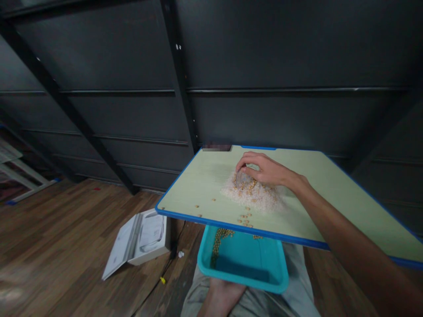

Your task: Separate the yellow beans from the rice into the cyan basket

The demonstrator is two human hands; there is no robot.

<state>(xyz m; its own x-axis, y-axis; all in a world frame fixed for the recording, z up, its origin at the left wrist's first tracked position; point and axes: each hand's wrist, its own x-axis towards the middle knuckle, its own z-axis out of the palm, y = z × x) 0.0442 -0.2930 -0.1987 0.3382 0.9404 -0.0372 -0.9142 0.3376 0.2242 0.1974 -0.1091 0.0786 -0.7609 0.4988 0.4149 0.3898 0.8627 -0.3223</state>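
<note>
White rice grains mixed with yellow beans make a low pile [254, 196] on the pale green table [346, 198], nearer its front edge than its back. My right hand [267, 171] lies over the far side of that pile, palm down, wrist to the right. My fingers [246, 160] are bent and close together, curling down so that the tips touch the top left of the heap. Just under the fingertips sits a small greyish, rounded thing [243, 178]. It is too blurred to name, and I cannot tell whether I grip it or only rest my fingertips against it. Most of the pile spreads out in front of my fingers and below my palm.

A few loose beans [245, 217] lie between the pile and the blue front rim of the table, and others are scattered to the left. Below that rim a teal tray [251, 259] sits on my lap, with a streak of beans [222, 235] along its left side. My left hand [224, 296] shows at the tray's near rim, fingers hidden beneath it, so its grip cannot be seen.

On the wooden floor [66, 229] to the left an open white box [140, 237] lies beside the table, in front of a dark panelled wall [280, 66].
</note>
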